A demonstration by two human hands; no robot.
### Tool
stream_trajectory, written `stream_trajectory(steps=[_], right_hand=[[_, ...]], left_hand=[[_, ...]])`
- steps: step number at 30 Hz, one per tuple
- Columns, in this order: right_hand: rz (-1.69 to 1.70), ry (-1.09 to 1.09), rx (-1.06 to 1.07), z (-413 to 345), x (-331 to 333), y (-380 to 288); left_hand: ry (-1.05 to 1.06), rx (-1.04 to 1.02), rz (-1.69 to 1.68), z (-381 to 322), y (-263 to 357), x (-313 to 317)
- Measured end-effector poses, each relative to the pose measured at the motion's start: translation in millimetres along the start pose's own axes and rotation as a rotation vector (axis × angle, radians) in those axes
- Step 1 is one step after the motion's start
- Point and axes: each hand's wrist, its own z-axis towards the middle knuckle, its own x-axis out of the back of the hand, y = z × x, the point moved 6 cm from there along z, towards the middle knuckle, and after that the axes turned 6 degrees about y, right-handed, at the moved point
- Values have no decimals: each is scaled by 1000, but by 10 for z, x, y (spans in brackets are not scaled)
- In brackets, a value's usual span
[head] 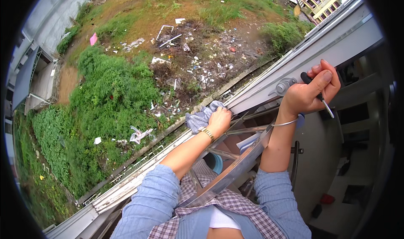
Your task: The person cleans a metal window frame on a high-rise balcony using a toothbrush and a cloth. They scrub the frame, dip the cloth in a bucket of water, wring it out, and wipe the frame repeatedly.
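A crumpled grey cloth (202, 118) is bunched under my left hand (220, 120), whose fingers press it at the outer edge of the white window frame (255, 95). In my right hand (312, 89) is a screwdriver with a black handle (305, 78), its metal shaft pointing down and to the right. The right hand is raised beside the frame, close to a grey metal window latch (283, 86). Below both forearms a metal rail with crossed bars (233, 172) runs diagonally in front of my body.
Outside and far below lies a weedy plot with scattered litter (202, 71). A blue round container (214, 163) is beneath the bars. At right, a dark glossy pane (318, 150) shows reflections, with a dark handle (295, 157) near my right forearm.
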Motion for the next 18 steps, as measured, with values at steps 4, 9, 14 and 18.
stream_trajectory(steps=[4, 9, 14, 18], right_hand=[[11, 23, 2, 6, 3, 2], [33, 22, -15, 14, 13, 3], [25, -18, -10, 12, -33, -28], [13, -15, -18, 12, -22, -10]], left_hand=[[147, 9, -201, -40, 52, 199], [-13, 40, -109, -36, 21, 95], [18, -155, 30, -142, 78, 44], [28, -307, 97, -240, 144, 32]])
